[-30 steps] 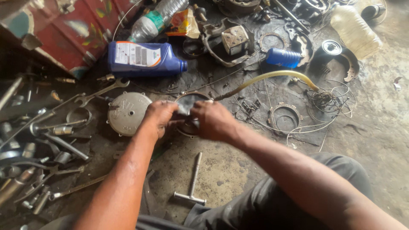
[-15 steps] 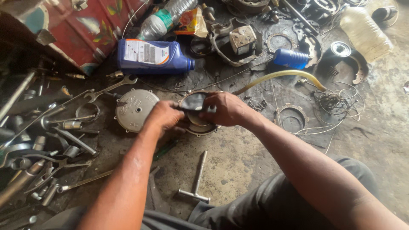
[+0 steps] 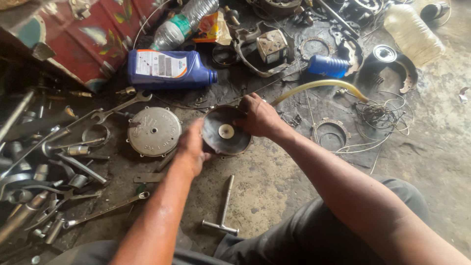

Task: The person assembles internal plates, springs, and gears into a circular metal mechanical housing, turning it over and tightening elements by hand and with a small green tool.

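A grimy, oil-stained concrete floor (image 3: 274, 191) carries everything here. At far left lies a heap of wrenches and steel rods (image 3: 44, 167), then a round grey metal cover (image 3: 154, 131) lying flat, with a blue oil jug (image 3: 169, 68) beyond it. The left hand (image 3: 192, 147) grips the near-left rim of a dark round disc with a pale centre plate (image 3: 225, 131), fingers curled under the edge. The right hand (image 3: 260, 118) clamps the far-right rim, fingers closed over it. The disc sits just above the floor between both hands. It looks thin, rubbery and greasy, likely light and floppy, so the rim is the safest hold. A T-handle wrench (image 3: 223, 211) lies nearer; a yellowish hose (image 3: 319, 86) curves away right.
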